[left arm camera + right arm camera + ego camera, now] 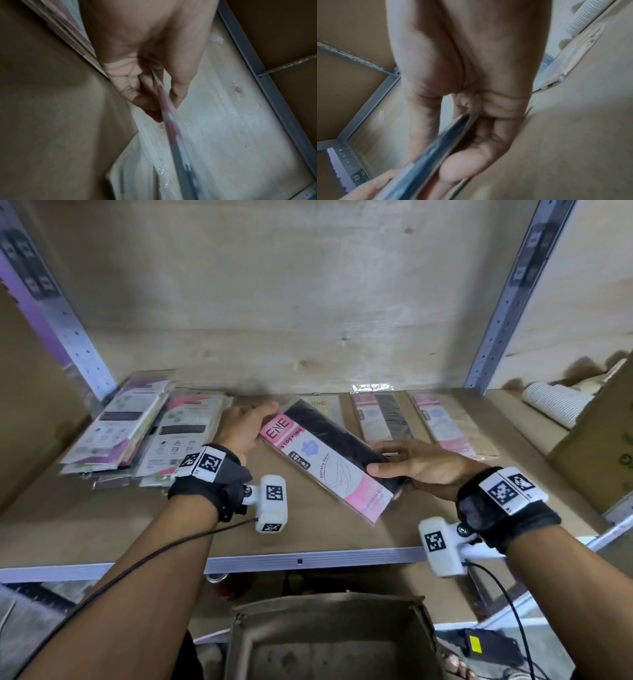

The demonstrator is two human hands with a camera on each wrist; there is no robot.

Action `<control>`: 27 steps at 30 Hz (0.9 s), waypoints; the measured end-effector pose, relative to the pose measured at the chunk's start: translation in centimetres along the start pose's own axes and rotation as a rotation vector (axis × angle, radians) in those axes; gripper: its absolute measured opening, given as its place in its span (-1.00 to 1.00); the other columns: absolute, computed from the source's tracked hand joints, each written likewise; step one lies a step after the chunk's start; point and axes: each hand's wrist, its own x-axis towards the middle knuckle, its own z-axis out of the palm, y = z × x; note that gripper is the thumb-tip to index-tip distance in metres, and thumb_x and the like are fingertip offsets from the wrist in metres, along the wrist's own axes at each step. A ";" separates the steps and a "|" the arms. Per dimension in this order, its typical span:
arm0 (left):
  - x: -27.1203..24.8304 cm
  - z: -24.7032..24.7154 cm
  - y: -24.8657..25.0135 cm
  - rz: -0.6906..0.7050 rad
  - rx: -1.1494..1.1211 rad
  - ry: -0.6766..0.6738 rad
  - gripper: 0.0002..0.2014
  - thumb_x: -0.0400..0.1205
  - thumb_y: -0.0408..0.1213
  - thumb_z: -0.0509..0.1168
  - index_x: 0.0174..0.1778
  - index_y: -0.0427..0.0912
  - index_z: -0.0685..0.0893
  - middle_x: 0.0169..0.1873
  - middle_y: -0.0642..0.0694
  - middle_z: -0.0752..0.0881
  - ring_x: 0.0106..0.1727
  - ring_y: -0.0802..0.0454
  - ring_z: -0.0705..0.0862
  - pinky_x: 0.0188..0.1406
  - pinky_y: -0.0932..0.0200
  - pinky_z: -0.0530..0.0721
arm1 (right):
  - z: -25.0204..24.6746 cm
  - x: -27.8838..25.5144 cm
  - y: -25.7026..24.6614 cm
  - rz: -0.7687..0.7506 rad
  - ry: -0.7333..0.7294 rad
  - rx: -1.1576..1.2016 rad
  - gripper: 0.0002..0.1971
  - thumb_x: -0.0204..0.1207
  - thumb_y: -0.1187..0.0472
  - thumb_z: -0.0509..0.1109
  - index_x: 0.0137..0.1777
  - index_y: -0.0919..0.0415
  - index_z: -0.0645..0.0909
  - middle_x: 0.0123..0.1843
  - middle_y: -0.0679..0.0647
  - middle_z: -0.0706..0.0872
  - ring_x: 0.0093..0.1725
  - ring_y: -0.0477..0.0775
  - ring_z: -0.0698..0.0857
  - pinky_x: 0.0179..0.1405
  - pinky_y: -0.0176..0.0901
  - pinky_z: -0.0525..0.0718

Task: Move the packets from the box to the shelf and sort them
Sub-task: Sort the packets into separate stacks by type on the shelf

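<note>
A pink-and-black stocking packet (325,455) is held slantwise just above the shelf board (137,525), between both hands. My left hand (245,422) pinches its far pink end, thumb above and fingers below, as the left wrist view shows with the packet's edge (164,102) between thumb and fingers. My right hand (411,465) grips the near dark end; the right wrist view shows the packet edge (436,143) clamped between thumb and fingers. Two similar packets (383,419) (452,426) lie flat to the right. A cream packet (323,405) lies partly hidden behind the held one.
Two piles of white, green and purple packets (137,433) lean at the shelf's left end. An open cardboard box (329,642) stands below the shelf edge. Another carton (603,446) and a ribbed white roll (555,402) sit on the right. Grey uprights (507,302) frame the bay.
</note>
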 end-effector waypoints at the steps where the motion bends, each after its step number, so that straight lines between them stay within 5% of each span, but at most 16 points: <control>1: 0.1 -0.2 -0.3 -0.022 0.045 -0.026 -0.61 0.60 -0.08 0.46 0.24 -0.25 0.70 -0.13 -0.17 0.87 -0.05 -0.08 0.83 0.09 0.05 0.76 | -0.2 -0.1 0.1 -0.006 0.003 0.003 -0.65 0.38 0.05 0.61 0.18 0.00 0.77 0.13 0.17 0.83 0.08 0.22 0.80 -0.07 -0.02 0.77; 3: 0.1 -0.5 -0.6 -0.033 0.140 -0.088 -0.65 0.62 -0.09 0.43 0.22 -0.23 0.72 -0.09 -0.18 0.88 0.04 -0.10 0.84 0.20 -0.02 0.74 | -0.6 -0.2 0.1 -0.015 -0.003 0.011 -0.59 0.36 0.05 0.62 0.23 -0.03 0.76 0.19 0.16 0.82 0.20 0.30 0.78 0.19 0.19 0.71; 5: 0.0 -0.6 -0.5 0.002 0.221 -0.140 -0.69 0.65 -0.07 0.39 0.21 -0.19 0.73 -0.12 -0.15 0.88 0.00 -0.07 0.85 0.02 0.08 0.76 | -1.0 -0.4 0.1 -0.020 -0.017 0.006 -0.59 0.36 0.06 0.61 0.25 -0.08 0.76 0.21 0.15 0.82 0.24 0.28 0.76 0.30 0.27 0.66; 10: -0.5 -0.3 0.2 0.170 0.355 -0.137 -0.64 0.68 0.20 0.24 -0.24 0.01 0.64 -0.38 -0.04 0.80 -0.42 0.12 0.81 -0.16 0.14 0.70 | -1.4 -0.8 0.0 -0.026 -0.040 0.002 -0.63 0.47 0.20 0.55 0.26 -0.11 0.76 0.20 0.10 0.83 0.18 0.12 0.81 0.22 0.04 0.77; 15: -0.5 -0.3 0.0 0.268 0.523 -0.114 -0.45 0.72 0.26 0.06 -0.44 -0.06 0.41 -0.42 -0.19 0.60 -0.30 -0.12 0.69 -0.15 0.08 0.58 | -2.0 -0.8 0.0 -0.011 -0.044 -0.020 -0.53 0.53 0.25 0.51 0.45 0.03 0.63 0.31 0.16 0.77 0.31 0.20 0.75 0.34 0.10 0.70; 18: -0.7 0.0 0.0 0.179 0.496 -0.167 -0.44 0.70 0.31 0.05 -0.36 -0.10 0.48 -0.41 -0.25 0.63 -0.23 -0.17 0.68 -0.16 0.06 0.58 | -2.9 -1.2 -0.2 -0.023 -0.036 -0.002 -0.53 0.42 0.18 0.55 0.36 0.03 0.70 0.29 0.15 0.79 0.25 0.15 0.77 0.28 -0.02 0.73; 21: -1.3 0.4 0.3 0.035 0.257 -0.245 -0.45 0.68 0.29 0.13 0.03 -0.18 0.69 -0.26 -0.29 0.80 -0.16 -0.21 0.82 0.09 -0.04 0.73 | -3.6 -1.4 -0.3 -0.068 -0.010 0.052 -0.65 0.38 0.15 0.57 0.20 0.02 0.79 0.21 0.16 0.82 0.15 0.09 0.81 0.05 -0.20 0.79; 24: -1.5 0.6 0.5 -0.012 0.143 -0.341 -0.47 0.66 0.28 0.16 -0.01 -0.18 0.66 -0.46 -0.21 0.60 -0.36 -0.10 0.64 -0.27 0.08 0.63 | -4.0 -1.4 -0.2 -0.086 -0.009 0.073 -0.65 0.42 0.15 0.56 0.23 0.03 0.77 0.23 0.17 0.81 0.16 0.09 0.81 0.04 -0.19 0.79; 27: -1.4 0.8 0.4 0.006 0.225 -0.372 -0.31 0.42 0.46 0.19 0.15 -0.09 0.57 -0.23 -0.33 0.54 -0.13 -0.23 0.55 -0.17 -0.01 0.51 | -3.9 -1.4 0.0 -0.077 -0.032 0.086 -0.68 0.44 0.16 0.54 0.21 0.01 0.77 0.21 0.16 0.82 0.14 0.08 0.82 0.01 -0.20 0.79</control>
